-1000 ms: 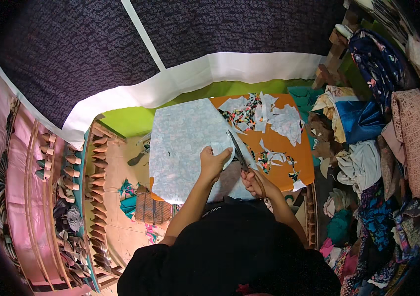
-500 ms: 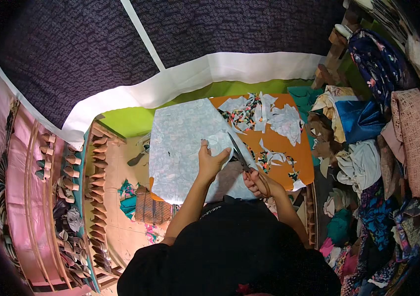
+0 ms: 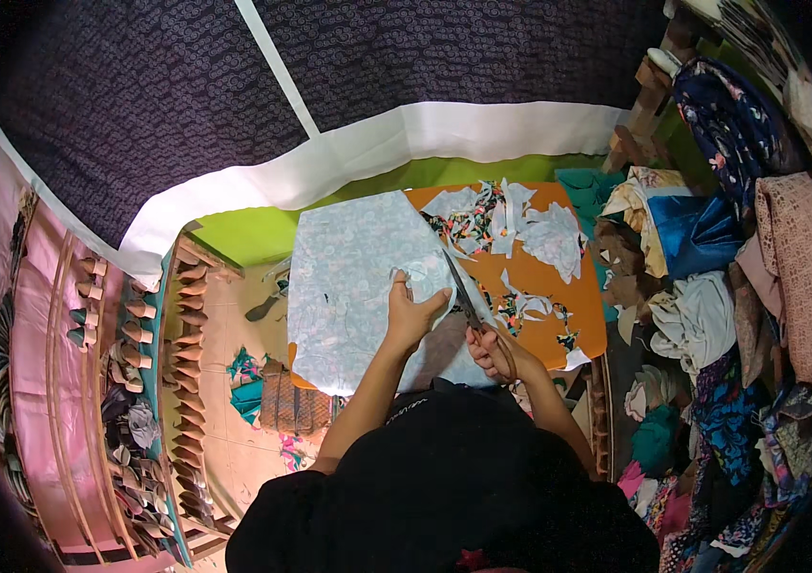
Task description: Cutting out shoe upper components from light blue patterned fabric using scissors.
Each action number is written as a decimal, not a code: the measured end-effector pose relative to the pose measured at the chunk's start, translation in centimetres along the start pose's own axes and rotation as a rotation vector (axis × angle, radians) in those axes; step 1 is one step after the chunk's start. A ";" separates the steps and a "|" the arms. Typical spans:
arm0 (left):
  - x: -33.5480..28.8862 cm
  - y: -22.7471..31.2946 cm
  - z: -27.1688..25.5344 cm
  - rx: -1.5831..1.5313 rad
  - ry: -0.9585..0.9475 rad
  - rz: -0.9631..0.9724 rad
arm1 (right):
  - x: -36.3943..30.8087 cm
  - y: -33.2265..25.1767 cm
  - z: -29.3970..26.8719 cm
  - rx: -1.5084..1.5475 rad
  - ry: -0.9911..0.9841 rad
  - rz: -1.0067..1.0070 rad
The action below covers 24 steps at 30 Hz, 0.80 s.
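Observation:
A large pale blue-grey sheet of cloth (image 3: pixel 348 253), faintly patterned, lies over the left part of an orange table (image 3: pixel 589 320). My left hand (image 3: pixel 413 313) rests on the cloth with thumb and forefinger spread apart. A small pale rounded piece (image 3: pixel 422 281), perhaps a pattern piece, lies between them. Wrapped round the handles of dark scissors (image 3: pixel 466 294), my right hand (image 3: pixel 492 353) is at the near right side of the cloth. The blades point away from me, along the cloth's right side. Whether they are cutting at this instant I cannot tell.
Pale and flowered cloth scraps (image 3: pixel 551 239) lie on the table's right part. Folded and heaped fabrics (image 3: pixel 697 320) crowd the right side. At left stands a wooden rack (image 3: pixel 191 353) with several shoe-shaped forms. A brown patterned bundle (image 3: pixel 293 401) lies on the floor.
The scissor blades now look closer together and my right hand has shifted slightly left. My left hand has moved very little; the cloth lies as before.

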<state>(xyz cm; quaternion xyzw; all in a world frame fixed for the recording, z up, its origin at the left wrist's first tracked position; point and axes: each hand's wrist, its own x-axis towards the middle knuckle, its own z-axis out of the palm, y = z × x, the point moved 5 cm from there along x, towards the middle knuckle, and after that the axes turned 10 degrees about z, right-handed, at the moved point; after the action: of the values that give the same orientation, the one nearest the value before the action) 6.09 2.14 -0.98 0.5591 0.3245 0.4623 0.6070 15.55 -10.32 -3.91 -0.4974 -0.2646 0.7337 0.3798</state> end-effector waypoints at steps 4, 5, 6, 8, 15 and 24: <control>0.0 -0.6 0.0 -0.073 -0.028 -0.037 | 0.7 0.7 -0.5 -0.022 0.001 0.061; 0.1 -0.7 -0.1 -0.073 -0.027 -0.036 | 0.7 0.8 -0.5 -0.022 0.000 0.062; 0.1 -0.6 -0.1 -0.080 -0.027 -0.033 | 0.6 0.9 -0.5 0.011 -0.008 0.028; 0.1 -0.4 0.0 -0.089 -0.031 -0.032 | 0.5 0.8 -0.6 0.046 -0.014 -0.004; 0.1 -0.4 0.2 -0.106 -0.098 -0.041 | 0.7 0.8 -1.0 -0.031 0.023 -0.026; 0.3 -1.4 -0.4 -0.146 -0.095 -0.085 | 0.3 0.4 -0.9 0.001 -0.036 -0.024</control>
<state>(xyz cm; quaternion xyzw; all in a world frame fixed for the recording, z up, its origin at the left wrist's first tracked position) 6.13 2.66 -2.33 0.5203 0.2842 0.4314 0.6801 16.17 -10.36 -4.69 -0.4806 -0.2770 0.7381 0.3840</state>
